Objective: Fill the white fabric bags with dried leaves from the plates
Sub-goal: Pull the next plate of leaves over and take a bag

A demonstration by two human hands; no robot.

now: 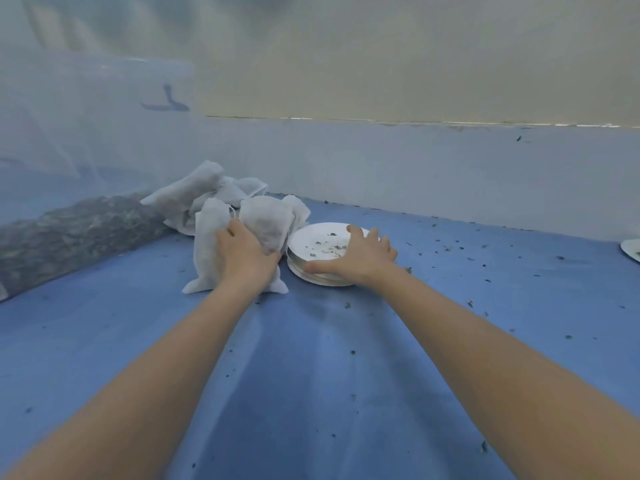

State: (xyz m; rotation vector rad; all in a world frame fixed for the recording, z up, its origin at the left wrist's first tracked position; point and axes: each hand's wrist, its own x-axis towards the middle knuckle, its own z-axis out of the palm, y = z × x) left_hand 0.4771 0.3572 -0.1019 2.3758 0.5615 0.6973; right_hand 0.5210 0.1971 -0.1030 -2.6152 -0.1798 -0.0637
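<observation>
Several white fabric bags (207, 237) stand and lie bunched at the back left of the blue cloth. My left hand (247, 254) rests on the two front bags, fingers spread against them. To their right sits a stack of white plates (313, 237); the top plate carries only a few crumbs of dried leaf. My right hand (360, 254) lies over the near right rim of that stack, thumb along the front edge, fingers spread and fairly straight.
A long heap of dried leaves (79, 233) lies behind white netting on the left. Another white plate (632, 249) shows at the right edge. Leaf crumbs are scattered over the blue cloth (311, 375). A pale wall runs along the back.
</observation>
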